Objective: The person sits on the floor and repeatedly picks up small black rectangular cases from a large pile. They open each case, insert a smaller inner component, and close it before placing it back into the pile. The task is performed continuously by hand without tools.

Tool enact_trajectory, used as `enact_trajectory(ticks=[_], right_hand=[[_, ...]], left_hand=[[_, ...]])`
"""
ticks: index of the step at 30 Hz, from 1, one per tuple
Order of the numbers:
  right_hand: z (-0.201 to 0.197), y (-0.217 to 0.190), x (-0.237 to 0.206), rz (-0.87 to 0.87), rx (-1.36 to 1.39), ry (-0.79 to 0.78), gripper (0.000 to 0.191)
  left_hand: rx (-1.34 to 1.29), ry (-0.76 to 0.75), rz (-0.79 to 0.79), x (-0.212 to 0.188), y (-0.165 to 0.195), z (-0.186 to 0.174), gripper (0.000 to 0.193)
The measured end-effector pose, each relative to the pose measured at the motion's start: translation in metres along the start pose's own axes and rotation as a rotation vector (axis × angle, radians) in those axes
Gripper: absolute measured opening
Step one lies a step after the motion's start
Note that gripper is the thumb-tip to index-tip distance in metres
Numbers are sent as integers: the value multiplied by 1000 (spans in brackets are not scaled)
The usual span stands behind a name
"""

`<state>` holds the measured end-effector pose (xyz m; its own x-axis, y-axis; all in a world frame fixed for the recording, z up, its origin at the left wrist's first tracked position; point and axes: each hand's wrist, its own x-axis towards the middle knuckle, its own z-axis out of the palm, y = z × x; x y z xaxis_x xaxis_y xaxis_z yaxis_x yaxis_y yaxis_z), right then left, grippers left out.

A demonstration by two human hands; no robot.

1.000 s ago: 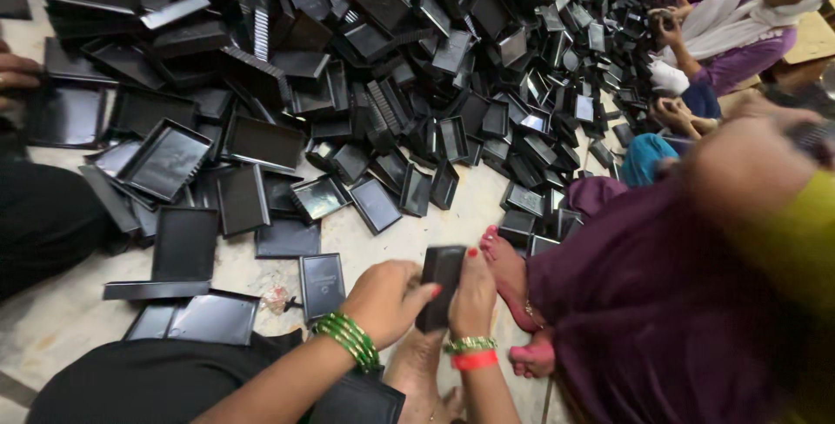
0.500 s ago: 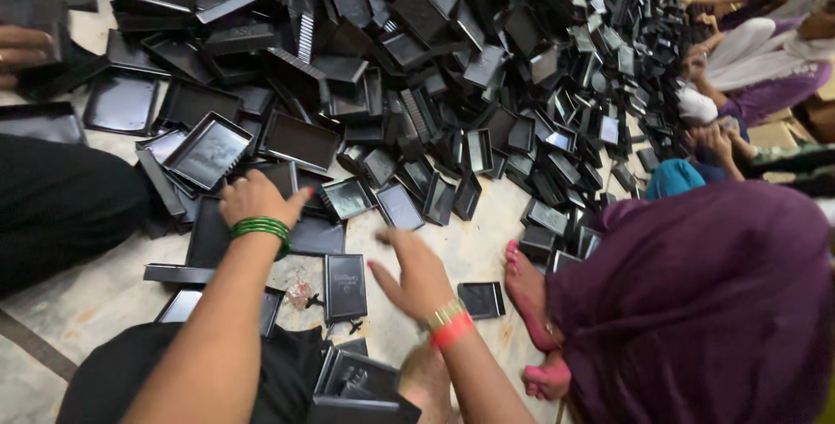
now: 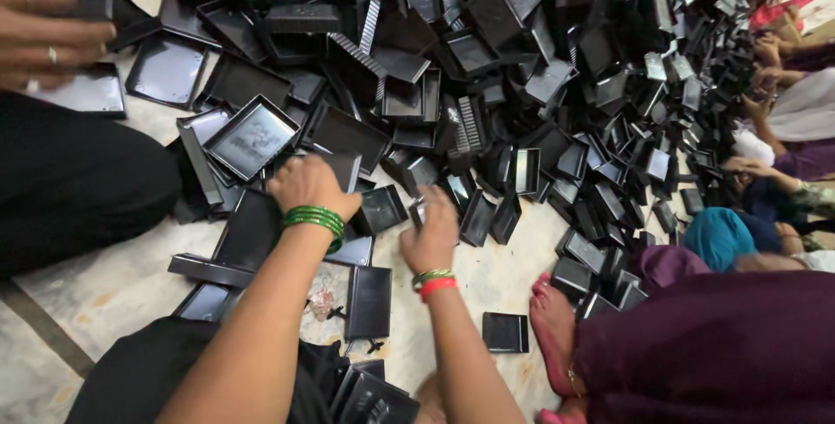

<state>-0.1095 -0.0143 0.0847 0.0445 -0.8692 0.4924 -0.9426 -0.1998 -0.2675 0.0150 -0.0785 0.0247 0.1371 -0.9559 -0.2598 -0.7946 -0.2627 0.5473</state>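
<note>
A black plastic tray [image 3: 335, 163] at the near edge of the heap of black trays [image 3: 487, 85] on the floor [image 3: 104, 285] is covered by the left hand [image 3: 306, 187], fingers curled on it. A small tray [image 3: 420, 208] is touched by the right hand [image 3: 430, 237]; its grasp cannot be told.

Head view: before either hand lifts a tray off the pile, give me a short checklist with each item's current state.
1. Left hand on the pile of black trays: ok, it rests at the near edge.
2. Right hand on a tray: ok, it touches a small tray-side piece, exact grip cannot tell.
3. Fingers visible: not ok, both hands show only their backs.
4. Other person's hands apart: ok, far left.
5. Bare foot apart from the hands: ok.
</note>
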Motion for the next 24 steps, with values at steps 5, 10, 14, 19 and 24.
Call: enact_trajectory(ticks=[5, 10, 14, 19, 24], right_hand=[[1, 48, -29, 352, -172, -129, 71], [-8, 74, -67, 541, 216, -130, 67], [-28, 77, -87, 784, 1293, 99, 60], [-49, 55, -90, 646, 1470, 153, 57], [-52, 52, -94, 643, 1420, 98, 58]], left_hand=[[-359, -51, 322, 6, 5, 12, 92], [-940, -568, 329, -6, 12, 20, 91], [-1215, -781, 358, -37, 24, 30, 80], [-1416, -906, 325, -79, 41, 39, 75], [-1440, -849, 288, -91, 40, 37, 72]])
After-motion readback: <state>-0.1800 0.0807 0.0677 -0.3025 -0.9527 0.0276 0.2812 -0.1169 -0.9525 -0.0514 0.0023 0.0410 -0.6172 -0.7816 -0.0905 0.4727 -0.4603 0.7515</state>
